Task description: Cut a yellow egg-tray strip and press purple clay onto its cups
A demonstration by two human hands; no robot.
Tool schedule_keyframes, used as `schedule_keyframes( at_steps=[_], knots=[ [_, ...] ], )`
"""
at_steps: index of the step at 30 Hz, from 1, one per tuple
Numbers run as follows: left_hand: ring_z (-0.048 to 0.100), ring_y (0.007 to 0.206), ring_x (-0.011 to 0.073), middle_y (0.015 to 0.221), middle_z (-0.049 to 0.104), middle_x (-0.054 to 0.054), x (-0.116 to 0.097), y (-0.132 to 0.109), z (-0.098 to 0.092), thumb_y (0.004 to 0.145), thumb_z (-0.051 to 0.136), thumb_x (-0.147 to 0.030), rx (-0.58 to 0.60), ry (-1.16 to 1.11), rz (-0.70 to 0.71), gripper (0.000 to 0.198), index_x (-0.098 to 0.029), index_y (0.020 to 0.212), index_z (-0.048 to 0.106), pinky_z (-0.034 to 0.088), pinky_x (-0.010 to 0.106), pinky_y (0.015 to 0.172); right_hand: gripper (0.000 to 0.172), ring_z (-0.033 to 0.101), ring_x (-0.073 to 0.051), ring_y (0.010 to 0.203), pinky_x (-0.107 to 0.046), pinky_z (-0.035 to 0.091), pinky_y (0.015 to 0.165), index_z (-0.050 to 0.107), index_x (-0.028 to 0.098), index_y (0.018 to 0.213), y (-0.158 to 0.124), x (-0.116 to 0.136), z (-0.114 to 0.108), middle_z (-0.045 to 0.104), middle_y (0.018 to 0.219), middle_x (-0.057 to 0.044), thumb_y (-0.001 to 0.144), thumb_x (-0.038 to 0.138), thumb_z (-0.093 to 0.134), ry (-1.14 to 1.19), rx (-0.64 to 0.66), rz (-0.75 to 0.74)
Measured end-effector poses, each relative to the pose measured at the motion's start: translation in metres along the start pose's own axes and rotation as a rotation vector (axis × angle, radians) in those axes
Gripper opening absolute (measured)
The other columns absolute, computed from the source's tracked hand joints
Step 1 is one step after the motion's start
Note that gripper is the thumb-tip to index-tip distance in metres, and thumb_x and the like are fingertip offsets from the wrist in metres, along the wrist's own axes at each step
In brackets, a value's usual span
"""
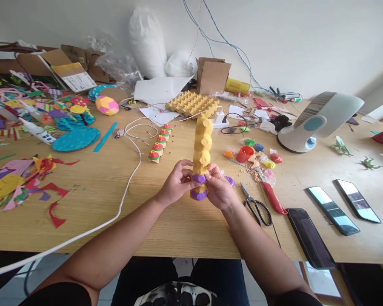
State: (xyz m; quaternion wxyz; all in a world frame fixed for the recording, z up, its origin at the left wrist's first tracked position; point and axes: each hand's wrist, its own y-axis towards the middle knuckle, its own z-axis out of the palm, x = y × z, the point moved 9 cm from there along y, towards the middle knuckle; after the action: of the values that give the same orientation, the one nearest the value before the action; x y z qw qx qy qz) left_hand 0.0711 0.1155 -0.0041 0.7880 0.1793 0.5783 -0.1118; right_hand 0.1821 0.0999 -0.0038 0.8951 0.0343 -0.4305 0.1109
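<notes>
A long, bumpy yellow strip (202,142) with purple patches on its lower end stands roughly upright above the table's middle. My left hand (176,182) grips its lower left side, the thumb on the upper purple patch. From the right, my right hand (220,185) pinches the same strip at that patch. Behind my left hand lies a second bumpy strip (159,143), painted red and green, with thin pins around it. A small purple packet (230,181) lies just beyond my right hand.
Black-handled scissors (257,208), a red-handled knife (272,197), a red cup (245,154) and phones (310,238) lie to the right. Paper scraps (15,182) cover the left. A yellow egg tray (191,104) and a white fan (319,121) stand behind. A white cable (124,199) crosses the left side.
</notes>
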Motion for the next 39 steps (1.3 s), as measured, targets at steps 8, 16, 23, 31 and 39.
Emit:
schedule_keyframes(
  at_steps=[8, 16, 23, 31, 39],
  knots=[
    [0.063, 0.063, 0.0118, 0.075, 0.068, -0.005, 0.003, 0.000, 0.001, 0.076, 0.084, -0.029, 0.015, 0.021, 0.002, 0.058, -0.024, 0.117, 0.044, 0.053, 0.024, 0.063, 0.037, 0.058, -0.014, 0.072, -0.026, 0.048, 0.063, 0.052, 0.027, 0.089, 0.000, 0.000, -0.001, 0.062, 0.088, 0.005, 0.072, 0.029, 0.085, 0.020, -0.005, 0.000],
    [0.063, 0.062, 0.0116, 0.076, 0.069, -0.004, 0.004, -0.001, 0.003, 0.077, 0.084, -0.028, 0.025, 0.036, 0.001, 0.057, -0.024, 0.116, 0.043, 0.053, 0.024, 0.063, 0.035, 0.057, -0.012, 0.069, -0.024, 0.047, 0.060, 0.051, 0.025, 0.085, 0.000, 0.000, -0.001, 0.062, 0.083, 0.005, 0.072, 0.025, 0.083, 0.041, -0.020, -0.004],
    [0.061, 0.061, 0.0111, 0.076, 0.068, -0.004, 0.005, -0.001, 0.001, 0.077, 0.083, -0.027, 0.015, 0.039, -0.006, 0.055, -0.024, 0.115, 0.043, 0.050, 0.023, 0.062, 0.027, 0.058, -0.013, 0.073, -0.023, 0.048, 0.062, 0.054, 0.025, 0.088, 0.000, -0.004, -0.002, 0.063, 0.085, 0.004, 0.077, 0.023, 0.079, 0.115, -0.024, 0.020],
    [0.068, 0.082, 0.0155, 0.090, 0.075, 0.001, 0.011, 0.000, 0.001, 0.081, 0.080, -0.029, -0.009, -0.241, -0.115, 0.048, -0.024, 0.115, 0.046, 0.048, 0.027, 0.075, 0.025, 0.057, -0.013, 0.076, -0.024, 0.047, 0.066, 0.057, 0.026, 0.090, 0.001, -0.001, -0.006, 0.062, 0.088, 0.004, 0.077, 0.023, 0.079, 0.118, -0.067, -0.024],
    [0.066, 0.075, 0.0138, 0.085, 0.072, -0.003, 0.017, -0.004, 0.001, 0.080, 0.080, -0.026, -0.065, -0.349, -0.196, 0.043, -0.026, 0.105, 0.045, 0.044, 0.024, 0.067, 0.026, 0.057, -0.012, 0.077, -0.024, 0.048, 0.069, 0.058, 0.025, 0.091, 0.000, -0.007, -0.001, 0.060, 0.087, 0.004, 0.079, 0.032, 0.080, 0.106, -0.033, -0.005]
  ],
)
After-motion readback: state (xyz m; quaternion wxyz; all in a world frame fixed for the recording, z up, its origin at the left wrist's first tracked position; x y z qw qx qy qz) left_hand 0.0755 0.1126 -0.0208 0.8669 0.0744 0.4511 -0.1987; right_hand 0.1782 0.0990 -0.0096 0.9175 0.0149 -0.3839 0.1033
